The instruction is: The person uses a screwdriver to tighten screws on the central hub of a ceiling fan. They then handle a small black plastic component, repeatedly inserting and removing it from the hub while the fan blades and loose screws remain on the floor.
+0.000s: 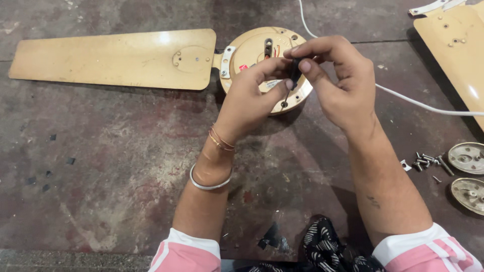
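Both the left hand (pixel 252 95) and right hand (pixel 338 83) pinch a small black screwdriver (pixel 294 73) over the fan motor housing (pixel 262 55). It looks light, stiff and slim, best gripped at its handle.

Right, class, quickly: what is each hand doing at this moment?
Left hand: closed, pinching the screwdriver over the fan motor.
Right hand: closed, fingers gripping the same screwdriver's black handle.

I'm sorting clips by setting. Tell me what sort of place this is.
Probably a repair spot on a bare, stained floor. A part-dismantled ceiling fan with one blade attached lies there, loose screws beside two round plates, and both hands work a screwdriver.
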